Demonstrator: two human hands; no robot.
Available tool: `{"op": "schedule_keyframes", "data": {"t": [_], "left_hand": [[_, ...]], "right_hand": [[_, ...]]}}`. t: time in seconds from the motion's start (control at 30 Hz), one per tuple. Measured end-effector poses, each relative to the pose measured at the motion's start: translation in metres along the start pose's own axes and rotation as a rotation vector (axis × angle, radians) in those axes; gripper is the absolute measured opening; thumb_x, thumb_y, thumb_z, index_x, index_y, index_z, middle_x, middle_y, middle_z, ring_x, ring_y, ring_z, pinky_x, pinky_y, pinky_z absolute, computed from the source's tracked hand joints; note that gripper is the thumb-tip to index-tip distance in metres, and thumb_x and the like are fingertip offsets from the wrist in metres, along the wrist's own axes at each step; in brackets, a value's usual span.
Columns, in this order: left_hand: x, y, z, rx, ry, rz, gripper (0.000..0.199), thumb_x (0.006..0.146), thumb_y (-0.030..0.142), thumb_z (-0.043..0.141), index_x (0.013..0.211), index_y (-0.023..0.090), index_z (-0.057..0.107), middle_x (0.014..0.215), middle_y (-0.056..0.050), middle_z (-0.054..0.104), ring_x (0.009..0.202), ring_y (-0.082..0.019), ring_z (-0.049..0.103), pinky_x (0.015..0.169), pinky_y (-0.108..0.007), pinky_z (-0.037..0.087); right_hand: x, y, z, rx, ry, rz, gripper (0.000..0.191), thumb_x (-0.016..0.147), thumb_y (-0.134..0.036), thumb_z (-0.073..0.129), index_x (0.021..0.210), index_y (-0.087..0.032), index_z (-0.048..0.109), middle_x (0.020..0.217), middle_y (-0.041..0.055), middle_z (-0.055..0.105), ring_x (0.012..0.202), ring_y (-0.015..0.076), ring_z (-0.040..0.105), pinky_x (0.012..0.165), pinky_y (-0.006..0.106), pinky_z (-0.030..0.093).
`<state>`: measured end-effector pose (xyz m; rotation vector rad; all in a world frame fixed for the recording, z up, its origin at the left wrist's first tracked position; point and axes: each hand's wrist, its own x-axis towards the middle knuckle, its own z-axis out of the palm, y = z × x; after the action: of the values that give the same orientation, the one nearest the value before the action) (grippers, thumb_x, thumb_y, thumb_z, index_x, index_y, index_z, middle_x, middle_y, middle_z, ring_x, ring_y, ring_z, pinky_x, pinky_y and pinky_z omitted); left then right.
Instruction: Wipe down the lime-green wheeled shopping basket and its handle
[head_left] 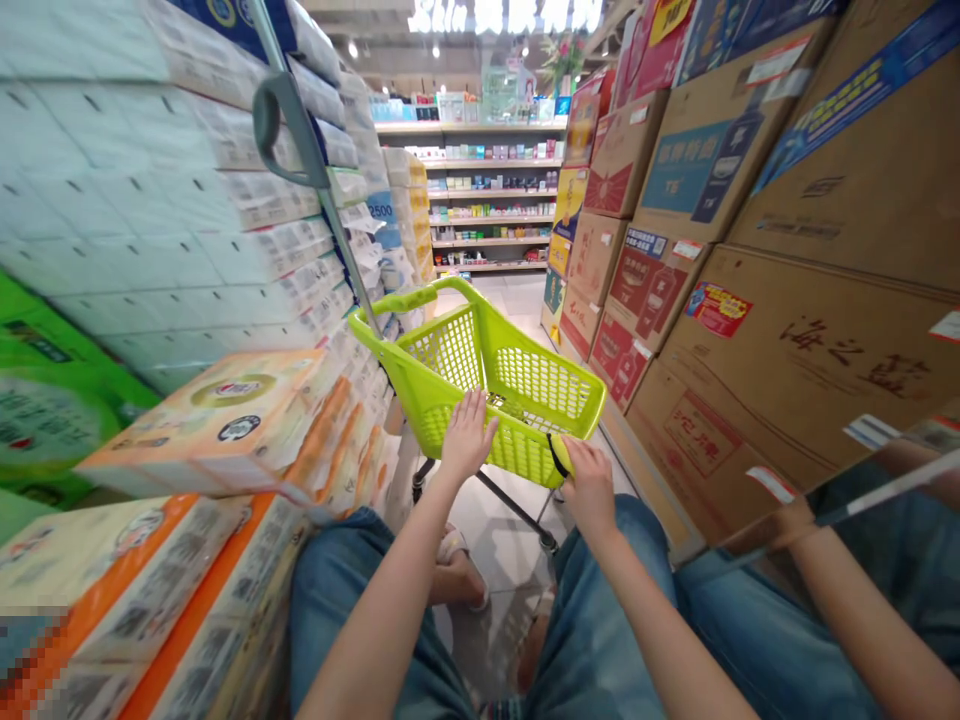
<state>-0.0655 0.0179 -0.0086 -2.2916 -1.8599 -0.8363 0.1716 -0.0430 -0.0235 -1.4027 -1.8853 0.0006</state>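
Our left hand (466, 437) lies on the near rim of a lime-green plastic shopping cart (450, 352), its fingers (471, 408) spread and straight, not curled around anything. Our right hand (589, 490) is at the cart's near right corner, its fingers curled closely around a yellow plastic handle grip (568, 452), next to a black strap (556, 455). The cart has mesh walls of small square holes, a thick rounded rim and a black metal frame (510, 510) below, and a slim grey metal pole (319, 170) with a looped handle rises beyond its left side.

Left of the cart stand plastic-wrapped white tissue packs (187, 200), one blue label reading "2500" (381, 205), and cream packs with orange stripes (142, 580). Right of it, brown cardboard cartons (795, 400) are stacked high, one printed in large dark characters "海之蓝" (855, 355), and a lower one apparently stamped "沱牌" in red (694, 435). Far beyond the cart, pale shelves (495, 190) carry small boxed goods. Behind it, blue denim shorts (600, 620) cover our legs, and a sandal (457, 565) shows on the pale tile floor (502, 550).
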Motion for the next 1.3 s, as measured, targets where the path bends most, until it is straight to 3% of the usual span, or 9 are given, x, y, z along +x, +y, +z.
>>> {"op": "schedule_keyframes", "data": {"t": [0.13, 0.2, 0.33, 0.47, 0.57, 0.7, 0.87, 1.0, 1.3], "left_hand": [[0.023, -0.014, 0.010, -0.078, -0.005, -0.079, 0.066, 0.100, 0.049, 0.031, 0.150, 0.005, 0.035, 0.160, -0.021, 0.031, 0.152, -0.031, 0.022, 0.121, -0.053, 0.025], [0.028, -0.021, 0.015, -0.102, -0.021, -0.062, 0.061, 0.099, 0.047, 0.034, 0.146, 0.008, 0.043, 0.156, -0.019, 0.039, 0.151, -0.031, 0.023, 0.120, -0.054, 0.027], [0.021, -0.045, 0.018, -0.141, -0.038, -0.028, 0.052, 0.092, 0.026, 0.042, 0.141, 0.010, 0.049, 0.154, -0.017, 0.044, 0.152, -0.029, 0.021, 0.122, -0.052, 0.024], [0.007, -0.081, 0.006, -0.183, -0.048, -0.035, 0.064, 0.083, 0.012, 0.037, 0.146, 0.007, 0.041, 0.157, -0.019, 0.038, 0.151, -0.028, 0.023, 0.121, -0.055, 0.026], [-0.002, -0.101, -0.008, -0.230, -0.057, -0.022, 0.069, 0.079, 0.010, 0.037, 0.148, 0.009, 0.040, 0.158, -0.018, 0.037, 0.151, -0.026, 0.024, 0.121, -0.054, 0.026], [-0.016, -0.109, -0.019, -0.305, -0.059, 0.006, 0.069, 0.082, 0.012, 0.036, 0.151, 0.013, 0.037, 0.159, -0.014, 0.036, 0.152, -0.023, 0.023, 0.122, -0.050, 0.024], [-0.035, -0.099, -0.020, -0.381, -0.061, 0.007, 0.068, 0.086, 0.013, 0.035, 0.153, 0.018, 0.033, 0.161, -0.010, 0.033, 0.152, -0.020, 0.021, 0.123, -0.047, 0.023], [-0.047, -0.085, -0.020, -0.420, -0.062, -0.017, 0.066, 0.088, 0.014, 0.033, 0.154, 0.018, 0.031, 0.163, -0.010, 0.031, 0.153, -0.019, 0.019, 0.125, -0.047, 0.019], [-0.070, -0.066, -0.023, -0.454, -0.016, -0.080, 0.061, 0.092, 0.016, 0.032, 0.153, 0.016, 0.031, 0.164, -0.011, 0.027, 0.153, -0.020, 0.016, 0.125, -0.047, 0.017]], "right_hand": [[-0.002, -0.039, 0.012, 0.008, -0.079, -0.037, 0.068, 0.070, 0.001, 0.045, 0.136, -0.014, 0.055, 0.132, 0.0101, 0.063, 0.121, 0.0263, 0.049, 0.111, 0.043, 0.034], [-0.003, -0.062, 0.021, 0.001, -0.133, -0.053, 0.067, 0.072, 0.001, 0.046, 0.138, -0.013, 0.054, 0.133, 0.0104, 0.063, 0.122, 0.0256, 0.048, 0.113, 0.042, 0.031], [-0.002, -0.103, 0.043, -0.021, -0.247, -0.121, 0.064, 0.079, -0.005, 0.051, 0.142, -0.016, 0.050, 0.137, 0.0104, 0.061, 0.126, 0.0246, 0.047, 0.117, 0.045, 0.024], [-0.001, -0.118, 0.052, 0.009, -0.312, -0.264, 0.058, 0.087, -0.010, 0.049, 0.144, -0.022, 0.047, 0.142, 0.0072, 0.059, 0.130, 0.0229, 0.046, 0.119, 0.050, 0.016], [-0.006, -0.111, 0.045, 0.011, -0.311, -0.343, 0.057, 0.089, -0.010, 0.047, 0.145, -0.023, 0.046, 0.144, 0.0061, 0.057, 0.131, 0.0227, 0.046, 0.121, 0.052, 0.011], [-0.024, -0.086, 0.026, -0.019, -0.269, -0.435, 0.065, 0.086, -0.007, 0.047, 0.149, -0.023, 0.043, 0.146, 0.0063, 0.056, 0.134, 0.0222, 0.045, 0.122, 0.051, 0.007], [-0.045, -0.044, -0.003, -0.054, -0.136, -0.429, 0.071, 0.081, -0.003, 0.044, 0.148, -0.025, 0.044, 0.140, 0.0052, 0.061, 0.132, 0.0208, 0.050, 0.122, 0.051, 0.008], [-0.053, -0.019, -0.023, -0.075, -0.138, -0.373, 0.071, 0.079, -0.002, 0.042, 0.145, -0.027, 0.048, 0.138, 0.0045, 0.063, 0.133, 0.0201, 0.051, 0.121, 0.050, 0.010], [-0.054, -0.013, -0.019, 0.042, -0.105, -0.253, 0.065, 0.077, -0.002, 0.040, 0.136, -0.024, 0.056, 0.134, 0.0049, 0.064, 0.133, 0.0201, 0.049, 0.114, 0.044, 0.027]]}}
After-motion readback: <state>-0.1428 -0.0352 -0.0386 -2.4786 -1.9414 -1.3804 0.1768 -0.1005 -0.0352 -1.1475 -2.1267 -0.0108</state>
